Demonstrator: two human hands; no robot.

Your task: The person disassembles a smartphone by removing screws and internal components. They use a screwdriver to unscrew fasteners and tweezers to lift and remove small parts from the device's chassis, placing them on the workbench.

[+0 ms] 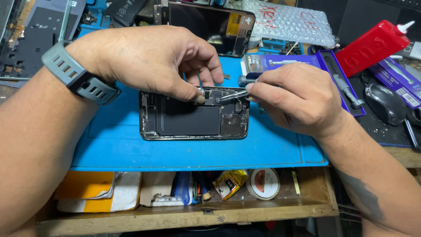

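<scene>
Phone chassis with the back opened up sat flat in the middle of our blue repair mat, long side toward us, so both hands could come in from the sides without shading the boards.

Nearest us, under the bench edge, was the open wooden tray holding a roll of tape, a small yellow tube and some yellow pads, all shoved low, we'd guess, to stay off the work surface.

On the mat, our left hand arched over the top edge of the phone, fingers curled and the thumb tip pressed down by the upper boards, apparently pinning something small so it wouldn't shift. What exactly sat under the thumb was too tiny to tell. A grey watch was on that wrist.

Our right hand was closed around a precision screwdriver, pinched like a pen with the tip angled in low toward that same spot, which probably gave finer control than a fist grip.

Just right of it the purple screwdriver case lay open, within easy reach for swapping bits. Farther back were the removed screen lying glass-up, a bubble-wrap bag and a red squeeze bottle on its side, all parked clear of our elbows.
</scene>
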